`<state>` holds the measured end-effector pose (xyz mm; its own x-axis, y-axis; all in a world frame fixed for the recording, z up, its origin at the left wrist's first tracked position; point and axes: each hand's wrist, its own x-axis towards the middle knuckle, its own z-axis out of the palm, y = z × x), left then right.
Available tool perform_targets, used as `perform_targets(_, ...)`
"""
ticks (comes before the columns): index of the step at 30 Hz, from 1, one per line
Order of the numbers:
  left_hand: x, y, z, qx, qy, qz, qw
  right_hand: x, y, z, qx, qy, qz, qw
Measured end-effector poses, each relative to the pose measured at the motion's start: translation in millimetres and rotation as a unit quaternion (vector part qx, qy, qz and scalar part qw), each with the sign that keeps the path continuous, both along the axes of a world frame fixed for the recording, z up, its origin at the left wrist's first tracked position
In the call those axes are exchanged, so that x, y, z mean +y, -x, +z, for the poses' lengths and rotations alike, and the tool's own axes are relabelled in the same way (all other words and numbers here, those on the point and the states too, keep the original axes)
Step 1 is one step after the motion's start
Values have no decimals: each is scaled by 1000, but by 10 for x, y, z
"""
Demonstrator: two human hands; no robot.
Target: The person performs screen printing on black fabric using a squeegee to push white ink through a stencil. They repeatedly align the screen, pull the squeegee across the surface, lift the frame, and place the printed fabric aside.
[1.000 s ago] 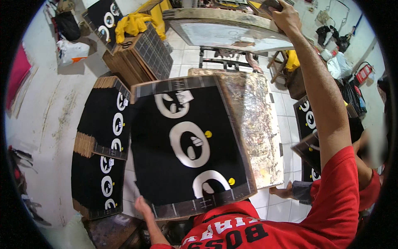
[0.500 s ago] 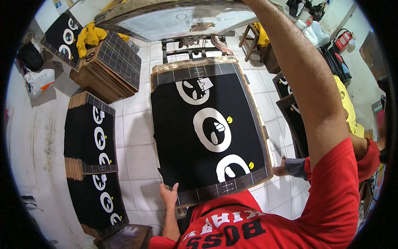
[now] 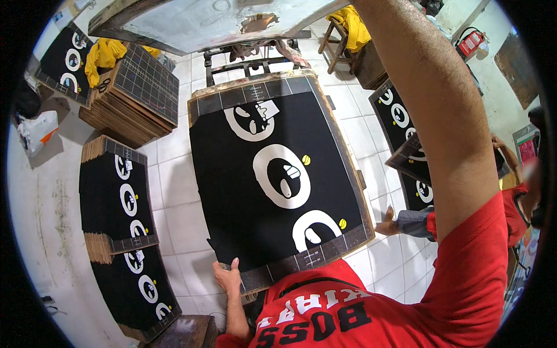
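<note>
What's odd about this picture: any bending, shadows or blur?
Head view: the fisheye lens bows the framed screen's edges, and the corners go black; head view: a soft shadow darkens the floor tiles left of the printed black cloth; head view: the cloth's prints and the left hand look fairly sharp.

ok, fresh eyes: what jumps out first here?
Dead centre, the black fabric panel with big white ring prints, lying on a dark gridded board whose near left corner the person's left hand touches. At the top edge, a large pale screen in a dark frame. Upper right, a bare right arm running out of view.
</note>
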<state>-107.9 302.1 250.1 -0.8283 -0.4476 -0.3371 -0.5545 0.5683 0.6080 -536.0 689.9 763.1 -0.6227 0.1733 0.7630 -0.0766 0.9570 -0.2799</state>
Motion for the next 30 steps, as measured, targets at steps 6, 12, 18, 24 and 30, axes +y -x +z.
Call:
perform_targets(6,-26,63,-210,-11,3,38,999,47,-37,2,26,-53,-23,998)
perform_targets(12,-24,126,-479,-1,31,35,999,-22,-250,-61,0,11,2,1000)
perform_targets(18,167,592,241,91,69,6,993,-101,-869,-942,131,8,59,990)
perform_targets(24,532,1660,1694,343,-540,14,768,-302,-1894,-2386,107,95,108,984)
perform_targets(30,647,1805,1052,64,-630,350,690,-318,-2298,-3628,-32,179,139,973)
